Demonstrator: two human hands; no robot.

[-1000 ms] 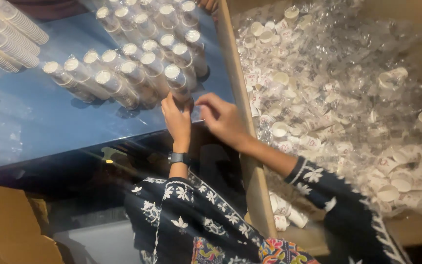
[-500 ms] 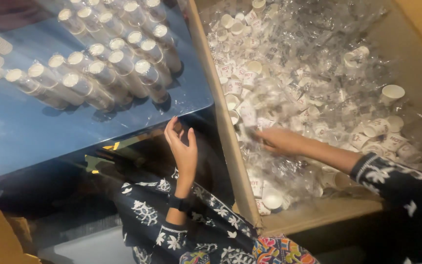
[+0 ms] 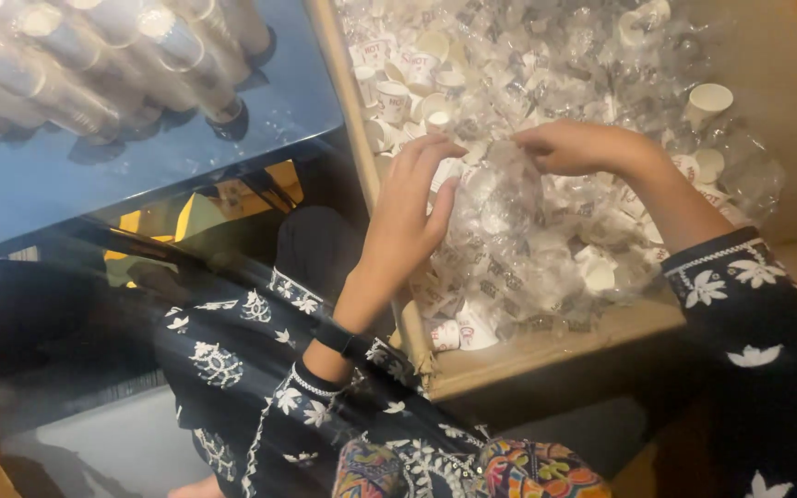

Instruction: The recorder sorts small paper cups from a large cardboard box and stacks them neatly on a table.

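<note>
Head view, hands [image 3: 500, 184] in cardboard box [image 3: 546, 355], blue tabletop [image 3: 140, 175] adj.

The rows of stacked white paper cups [image 3: 94, 83] on the blue worktop [image 3: 140, 166] are blurred and cut off by the top edge. Cups beneath the crumpled clear plastic wrap [image 3: 509, 231] are largely hidden; the right hand [image 3: 583, 148] fingertips are obscured by it.
</note>
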